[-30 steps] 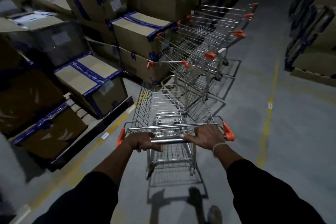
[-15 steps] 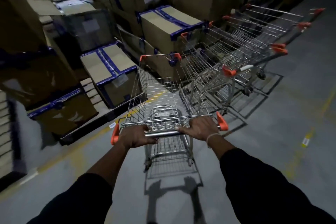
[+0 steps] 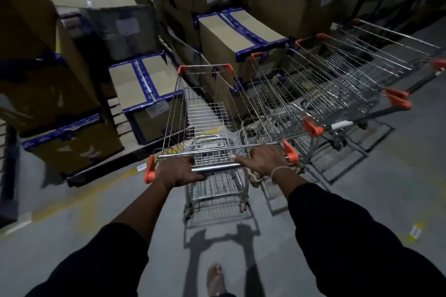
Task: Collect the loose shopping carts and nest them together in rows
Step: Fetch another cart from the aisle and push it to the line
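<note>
A wire shopping cart (image 3: 205, 118) with orange corner caps stands right in front of me, nose pointing at the stacked boxes. My left hand (image 3: 178, 172) grips the left part of its metal handle bar (image 3: 217, 167). On the right part of the bar rests my right hand (image 3: 261, 159), fingers curled over it. Just to the right stands a row of nested carts (image 3: 337, 87), angled away to the right, with the nearest orange handle end (image 3: 312, 128) close beside my cart.
Cardboard boxes (image 3: 231, 38) taped in blue are stacked on pallets ahead and to the left, close to the cart's nose. A low box (image 3: 149, 94) sits left of the basket. Grey floor with yellow line marks (image 3: 414, 232) spreads right and behind. My foot (image 3: 214, 277) shows below.
The cart has swung left, out of line with the nested row and toward the boxes. The row now lies on its right side. Both hands stay on the handle.
</note>
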